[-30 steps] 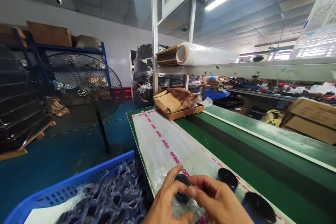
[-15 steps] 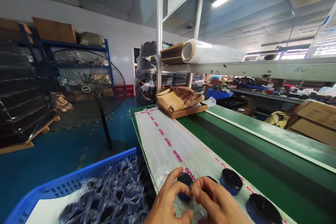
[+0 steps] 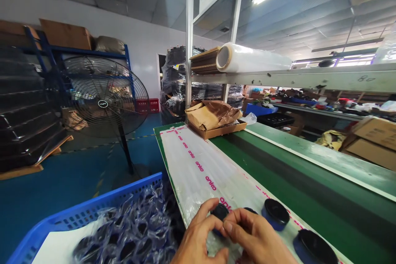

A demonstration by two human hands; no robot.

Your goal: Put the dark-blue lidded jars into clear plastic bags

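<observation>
My left hand (image 3: 202,233) is curved over the bench, its fingers bent and apart and its thumb separate. Behind its fingers shows a round black-topped piece (image 3: 220,210); whether they touch it I cannot tell. The thumb and forefinger of my right hand (image 3: 252,231) are pinched together at the left fingertips; anything between them is too small to make out. Beyond the right hand, another round dark piece (image 3: 250,210) is mostly hidden. Two more, with black tops and blue-black sides, stand on the right: one farther off (image 3: 276,213), one nearer (image 3: 315,247).
Clear film printed in pink (image 3: 182,165) covers the bench strip. A blue basket (image 3: 93,205) at lower left holds several dark pieces in clear plastic. A green conveyor (image 3: 272,165) runs along the right. A cardboard tray (image 3: 216,132) with brown paper and a black fan (image 3: 105,103) stand farther back.
The view has shifted slightly. My hands keep nearly the same pose with fingertips together, and the round pieces on the bench stand as before.
</observation>
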